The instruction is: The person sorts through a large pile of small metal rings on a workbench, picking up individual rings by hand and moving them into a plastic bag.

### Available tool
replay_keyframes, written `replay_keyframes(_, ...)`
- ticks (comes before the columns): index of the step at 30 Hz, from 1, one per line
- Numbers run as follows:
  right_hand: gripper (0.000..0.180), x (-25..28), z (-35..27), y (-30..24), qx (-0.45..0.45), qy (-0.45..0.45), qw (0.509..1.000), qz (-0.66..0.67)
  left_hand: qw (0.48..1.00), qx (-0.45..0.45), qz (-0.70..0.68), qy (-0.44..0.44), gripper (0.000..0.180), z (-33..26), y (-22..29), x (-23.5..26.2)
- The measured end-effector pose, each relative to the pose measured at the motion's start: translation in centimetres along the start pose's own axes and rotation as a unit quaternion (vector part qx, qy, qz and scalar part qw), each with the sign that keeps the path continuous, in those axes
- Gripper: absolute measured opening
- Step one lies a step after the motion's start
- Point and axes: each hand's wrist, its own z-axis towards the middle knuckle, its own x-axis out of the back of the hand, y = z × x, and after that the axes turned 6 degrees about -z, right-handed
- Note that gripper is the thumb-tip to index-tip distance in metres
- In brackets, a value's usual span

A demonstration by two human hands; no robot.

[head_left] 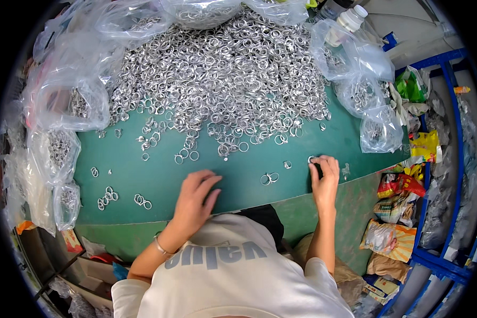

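A big heap of silver-coloured metal rings (228, 74) spreads over the far half of a green tabletop (228, 191). My right hand (326, 172) is at the right, pinching one ring (310, 159) between thumb and fingertips just at the table surface. Left of it lie a single small ring (287, 165) and a linked-looking pair of rings (269, 178). Near the front edge my left hand (197, 193) hovers low or rests on the table, fingers loosely bent and thumb apart, with nothing visible in it. Small groups of rings (107, 197) and more rings (142, 201) lie to its left.
Clear plastic bags with rings line the left side (63, 143) and right side (376, 127) of the table. A white bottle (350, 20) stands at the far right corner. Beyond the right edge is a blue metal rack (445, 265) beside several colourful packets (389, 238).
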Motion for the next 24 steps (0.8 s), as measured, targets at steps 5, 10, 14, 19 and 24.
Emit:
replay_keyframes(5,0.011,0.7,0.4,2.2,-0.049,0.074,0.991,-0.102,0.994,-0.031,-0.017,-0.103,0.036,2.8,1.2,-3.2)
replay_keyframes(10,0.023,0.7,0.2,-0.7,0.002,-0.004,0.995,0.104,0.991,-0.041,0.001,-0.127,0.040,4.2,1.8,-6.1)
replay_keyframes(14,0.024,-0.2,0.5,-3.4,0.079,-0.065,0.989,0.108,0.988,-0.037,0.001,-0.152,0.041,4.8,2.4,-7.2)
replay_keyframes(19,0.014,-0.4,0.2,-2.1,0.052,-0.019,0.996,0.070,0.986,-0.046,-0.016,-0.160,0.039,5.2,2.5,-7.8)
replay_keyframes(24,0.014,0.8,-0.6,-1.5,0.012,-0.007,0.995,0.095,0.984,-0.064,-0.037,-0.161,0.038,6.4,2.9,-9.9)
